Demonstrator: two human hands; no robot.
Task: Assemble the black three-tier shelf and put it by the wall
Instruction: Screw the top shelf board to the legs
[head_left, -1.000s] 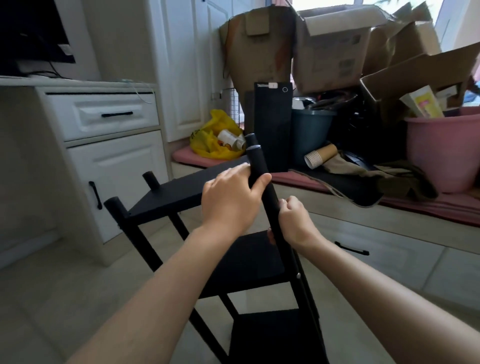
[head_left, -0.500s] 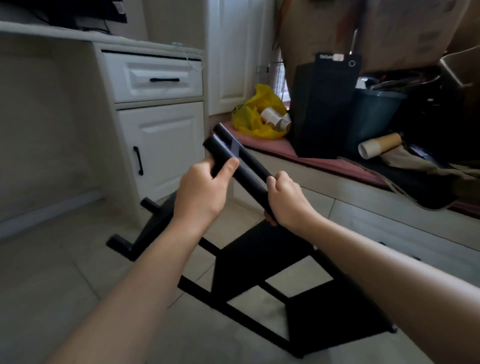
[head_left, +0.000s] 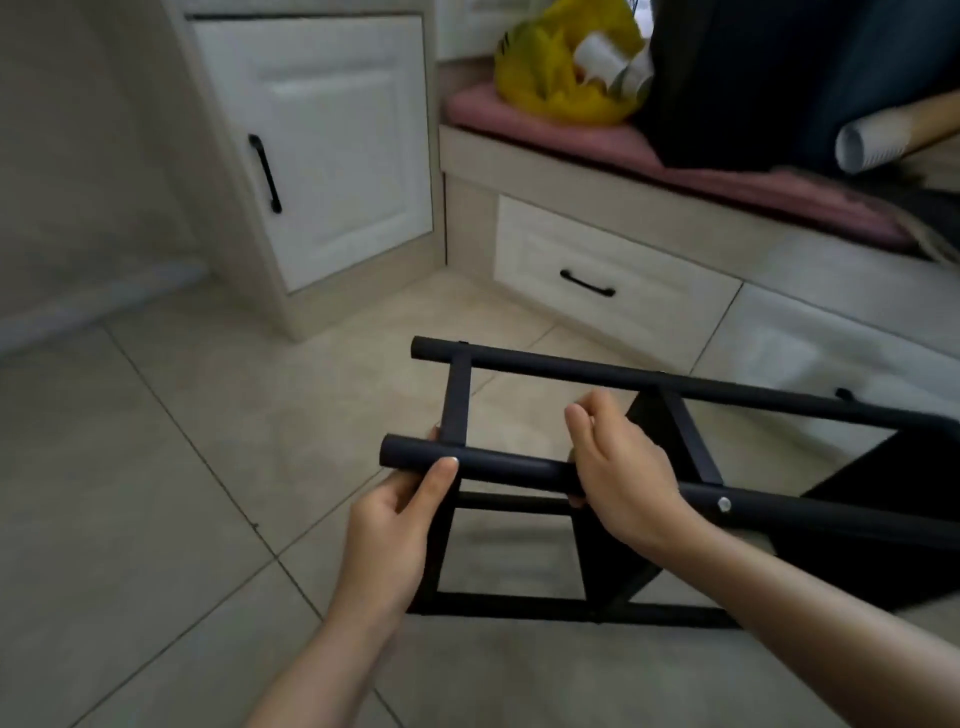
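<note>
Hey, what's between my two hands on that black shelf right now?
Only a bare stretch of the near black post: the left hand grips its end, the right hand grips further along. The head view shows it.

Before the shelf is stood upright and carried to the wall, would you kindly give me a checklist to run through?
1. Left hand grip on the near post: ok, thumb over it by its end.
2. Right hand grip on the same post: ok, fingers curled round it.
3. Shelf upright: not ok, it lies on its side on the tiled floor.
4. Screw in the near post tight: cannot tell, only its head shows.
5. Every joint fitted: cannot tell, the right end is out of view.
</note>
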